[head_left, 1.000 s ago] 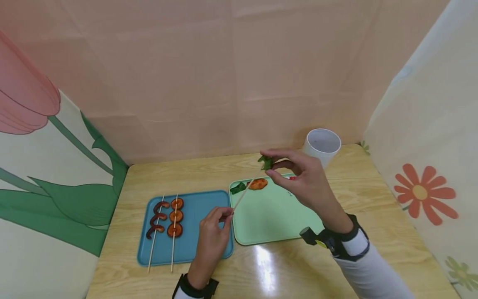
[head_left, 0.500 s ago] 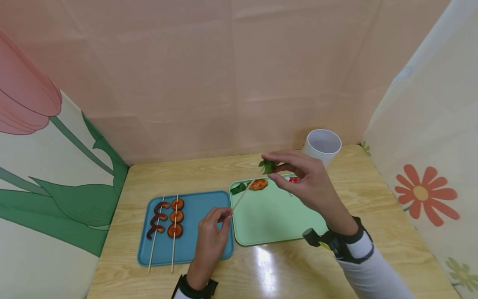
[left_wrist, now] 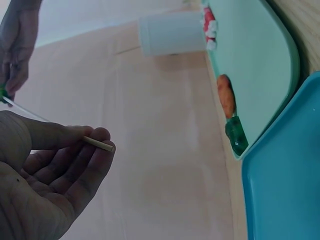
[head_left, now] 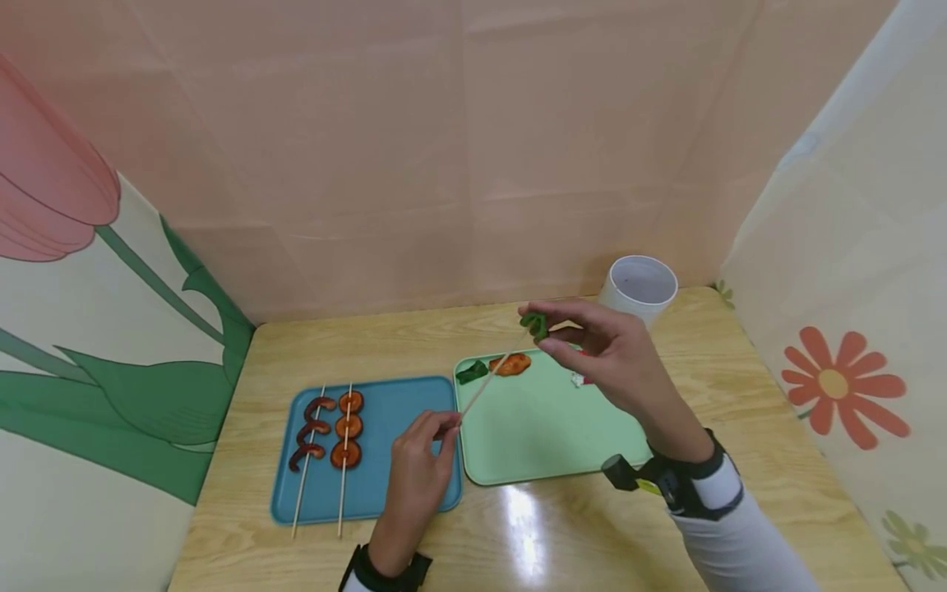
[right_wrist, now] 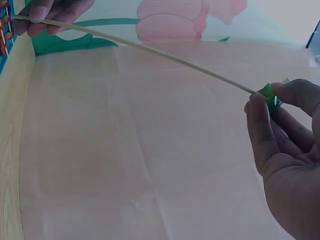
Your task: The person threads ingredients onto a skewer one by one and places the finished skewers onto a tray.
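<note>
My left hand (head_left: 422, 460) pinches a thin wooden skewer (head_left: 484, 386) close to its lower end; a short stub pokes out past the fingertips in the left wrist view. The stick slants up and right to my right hand (head_left: 610, 353). Between thumb and fingers, that hand pinches a curled green pepper piece (head_left: 534, 324). In the right wrist view the skewer's far tip meets the pepper piece (right_wrist: 270, 97), and the fingers partly hide the spot. Both hands are raised over the light green tray (head_left: 547, 436).
On the green tray lie another green piece (head_left: 471, 373), a browned wing-shaped piece (head_left: 512, 364) and a red-and-white item (head_left: 578, 379), partly hidden. Left of it, a blue tray (head_left: 403, 395) bears two loaded skewers (head_left: 346, 427). A white cup (head_left: 639, 288) stands behind.
My right hand has shifted slightly right, and the pepper piece has turned between its fingers. The left hand keeps its grip on the skewer in nearly the same place.
</note>
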`<state>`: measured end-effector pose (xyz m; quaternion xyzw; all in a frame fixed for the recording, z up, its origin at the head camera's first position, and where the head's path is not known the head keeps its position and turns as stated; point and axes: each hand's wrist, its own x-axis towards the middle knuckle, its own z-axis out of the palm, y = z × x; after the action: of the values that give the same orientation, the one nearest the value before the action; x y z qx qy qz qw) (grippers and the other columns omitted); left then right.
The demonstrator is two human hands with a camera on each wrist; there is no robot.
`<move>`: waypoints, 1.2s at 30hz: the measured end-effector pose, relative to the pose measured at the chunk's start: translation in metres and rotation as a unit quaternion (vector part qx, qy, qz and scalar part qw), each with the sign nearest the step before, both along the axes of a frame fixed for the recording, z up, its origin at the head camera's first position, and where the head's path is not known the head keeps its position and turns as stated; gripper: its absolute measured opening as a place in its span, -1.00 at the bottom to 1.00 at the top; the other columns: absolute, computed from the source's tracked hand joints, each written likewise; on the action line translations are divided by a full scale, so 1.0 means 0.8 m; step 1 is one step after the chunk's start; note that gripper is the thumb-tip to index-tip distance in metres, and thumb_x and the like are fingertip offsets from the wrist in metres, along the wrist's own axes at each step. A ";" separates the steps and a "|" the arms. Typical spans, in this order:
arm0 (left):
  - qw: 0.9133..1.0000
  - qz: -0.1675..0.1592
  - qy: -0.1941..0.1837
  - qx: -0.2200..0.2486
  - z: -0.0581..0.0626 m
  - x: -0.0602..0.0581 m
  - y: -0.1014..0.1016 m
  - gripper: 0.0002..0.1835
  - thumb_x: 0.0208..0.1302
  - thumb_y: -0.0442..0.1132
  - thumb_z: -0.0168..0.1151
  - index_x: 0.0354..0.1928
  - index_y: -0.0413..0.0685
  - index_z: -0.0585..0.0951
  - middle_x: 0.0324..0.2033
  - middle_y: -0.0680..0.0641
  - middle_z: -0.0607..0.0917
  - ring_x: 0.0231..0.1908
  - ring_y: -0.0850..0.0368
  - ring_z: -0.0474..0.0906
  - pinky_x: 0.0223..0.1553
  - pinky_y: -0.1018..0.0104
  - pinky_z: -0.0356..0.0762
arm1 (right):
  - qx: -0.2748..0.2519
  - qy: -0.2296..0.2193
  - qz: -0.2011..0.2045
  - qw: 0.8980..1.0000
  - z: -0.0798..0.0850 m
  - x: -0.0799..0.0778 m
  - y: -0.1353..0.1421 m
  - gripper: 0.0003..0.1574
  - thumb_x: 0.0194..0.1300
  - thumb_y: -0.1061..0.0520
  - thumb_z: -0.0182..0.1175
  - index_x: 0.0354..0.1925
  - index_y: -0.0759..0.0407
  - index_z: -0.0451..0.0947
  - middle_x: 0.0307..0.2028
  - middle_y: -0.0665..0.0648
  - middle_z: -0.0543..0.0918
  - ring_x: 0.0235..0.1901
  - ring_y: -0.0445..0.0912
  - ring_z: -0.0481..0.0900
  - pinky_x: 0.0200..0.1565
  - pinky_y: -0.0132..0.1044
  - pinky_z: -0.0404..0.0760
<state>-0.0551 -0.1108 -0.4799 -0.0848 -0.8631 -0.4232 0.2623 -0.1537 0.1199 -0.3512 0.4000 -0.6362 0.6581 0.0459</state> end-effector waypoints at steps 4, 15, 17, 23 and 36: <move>1.000 0.000 -0.005 -0.002 0.003 0.001 0.001 -0.86 0.15 -0.42 0.33 -0.23 -0.16 0.69 -0.36 0.01 0.69 -0.34 0.27 0.64 -0.32 0.41 0.66 | -0.008 -0.005 0.000 1.000 0.002 0.001 0.000 -0.46 0.09 0.62 0.15 0.10 0.53 0.49 0.04 0.42 0.60 -0.05 0.05 0.65 -0.10 -0.21 0.67; 1.000 0.004 0.004 -0.001 0.006 0.001 0.002 -0.85 0.12 -0.45 0.34 -0.24 -0.19 0.69 -0.36 -0.01 0.70 -0.35 0.25 0.65 -0.34 0.40 0.66 | -0.006 -0.004 -0.017 1.000 0.002 -0.001 0.000 -0.45 0.11 0.61 0.16 0.11 0.49 0.49 0.03 0.39 0.61 -0.06 0.05 0.64 -0.11 -0.21 0.68; 1.000 0.006 0.004 -0.002 0.006 0.000 0.002 -0.85 0.11 -0.46 0.34 -0.24 -0.18 0.69 -0.37 0.00 0.70 -0.35 0.26 0.65 -0.35 0.40 0.66 | -0.002 -0.009 -0.019 1.000 0.002 -0.002 0.000 -0.44 0.13 0.59 0.16 0.14 0.47 0.48 0.02 0.40 0.61 -0.06 0.05 0.63 -0.11 -0.21 0.68; 1.000 0.009 0.001 -0.002 0.007 0.002 0.003 -0.85 0.11 -0.45 0.35 -0.24 -0.17 0.70 -0.38 0.01 0.69 -0.36 0.27 0.64 -0.36 0.40 0.66 | -0.009 -0.022 -0.012 1.000 0.002 -0.002 0.000 -0.42 0.15 0.57 0.15 0.18 0.49 0.43 0.04 0.32 0.61 -0.02 0.06 0.62 -0.09 -0.21 0.67; 1.000 0.008 -0.004 -0.012 0.010 0.003 0.003 -0.83 0.09 -0.46 0.35 -0.24 -0.17 0.70 -0.39 0.02 0.69 -0.38 0.28 0.63 -0.37 0.43 0.65 | 0.113 0.171 -0.143 0.968 0.022 0.014 -0.008 -0.40 -0.05 0.52 0.35 0.05 0.39 0.59 -0.08 0.22 0.71 -0.16 -0.08 0.68 -0.15 -0.39 0.66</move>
<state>-0.0528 -0.1081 -0.4720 -0.0789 -0.8696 -0.4112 0.2615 -0.1425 0.1131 -0.3333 0.4135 -0.7401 0.4903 0.2021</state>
